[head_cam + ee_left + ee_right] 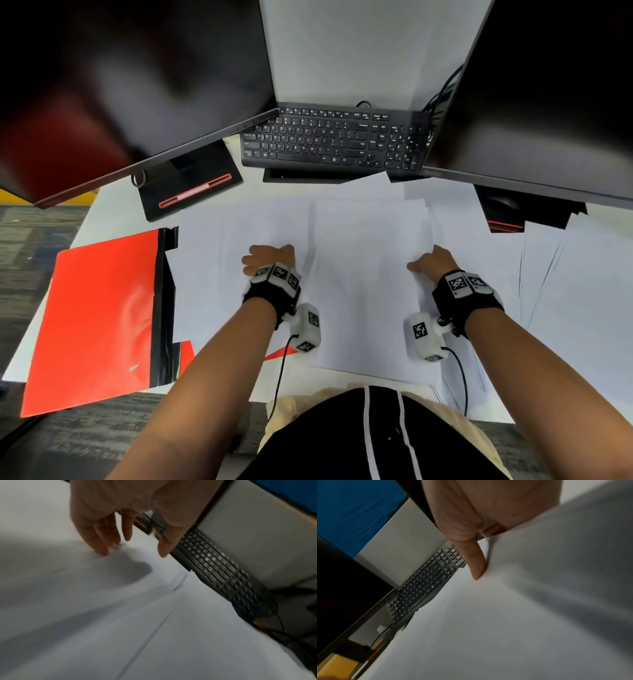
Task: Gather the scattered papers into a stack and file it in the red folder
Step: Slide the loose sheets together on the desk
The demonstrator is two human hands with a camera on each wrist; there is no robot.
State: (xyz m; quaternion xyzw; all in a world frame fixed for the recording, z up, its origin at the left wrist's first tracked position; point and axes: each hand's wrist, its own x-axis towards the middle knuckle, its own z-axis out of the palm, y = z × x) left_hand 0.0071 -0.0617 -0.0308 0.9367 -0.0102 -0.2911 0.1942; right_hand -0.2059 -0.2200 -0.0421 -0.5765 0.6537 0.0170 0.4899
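I see my left hand [267,258] resting on the white papers [363,274] with the fingers straight and spread, their tips pressing down on a sheet edge, I think to keep the lower sheets from sliding. My right hand [430,262] has taken the right edge of a group of sheets: the thumb lies on top and the other fingers go under the paper, so this hand pinches the sheets and lifts their edge a little, probably to pull them toward the middle. Many papers are not gathered; they overlap across the desk, and more lie far to the right. The red folder [99,315] lies at the left side of the desk, partly under the nearest sheets, and nothing is filed in it yet. Behind the papers stands a black keyboard [334,140] between two dark monitors [137,85]. Its key letters are readable, but I find no brand name.
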